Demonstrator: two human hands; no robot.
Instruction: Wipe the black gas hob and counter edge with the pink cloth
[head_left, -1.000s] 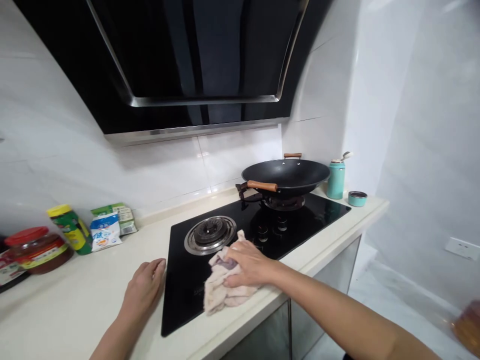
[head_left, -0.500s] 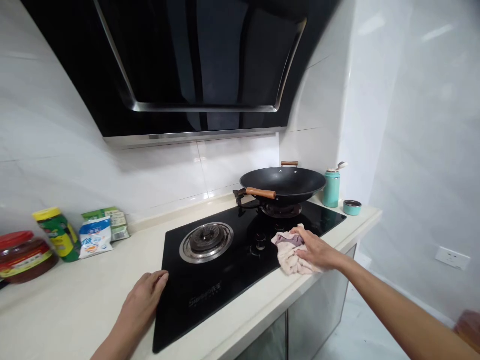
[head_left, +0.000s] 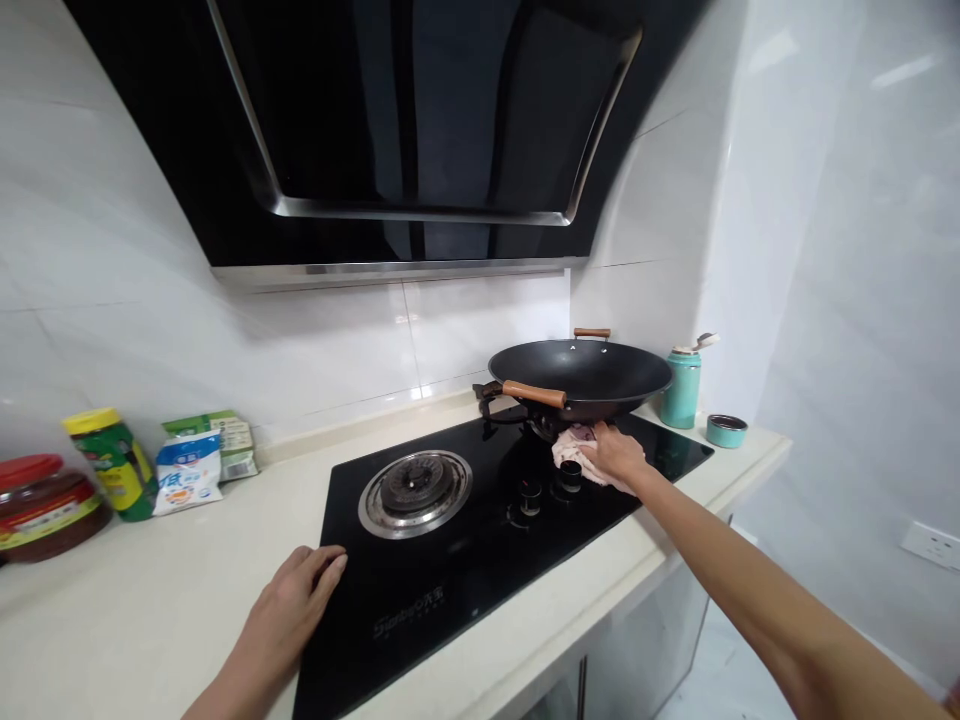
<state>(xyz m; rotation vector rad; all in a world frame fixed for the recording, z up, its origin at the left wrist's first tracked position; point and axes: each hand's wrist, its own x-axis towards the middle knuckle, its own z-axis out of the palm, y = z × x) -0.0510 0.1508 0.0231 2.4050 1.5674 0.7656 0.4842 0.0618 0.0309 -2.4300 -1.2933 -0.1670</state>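
Note:
My right hand (head_left: pixel 616 455) presses a crumpled pale pink cloth (head_left: pixel 592 470) onto the black glass gas hob (head_left: pixel 465 555), just behind the control knobs (head_left: pixel 570 476). Above the cloth, a black wok (head_left: pixel 581 372) with wooden handles sits on the right burner, its rim partly over my fingertips. My left hand (head_left: pixel 298 600) rests at the hob's left edge with nothing in it, fingers loosely bent. The left burner (head_left: pixel 415 494) has a round metal ring and no pan on it.
A teal bottle (head_left: pixel 681 390) and a small teal bowl (head_left: pixel 727 431) stand on the counter at right. To the left are a red-lidded jar (head_left: pixel 49 510), a green yellow-capped container (head_left: pixel 112 468) and seasoning packets (head_left: pixel 189 472). The range hood (head_left: pixel 390 130) hangs overhead.
My right hand has pushed the cloth back from the hob's front edge to under the wok's rim, uncovering a knob. My left hand stays at the hob's left edge.

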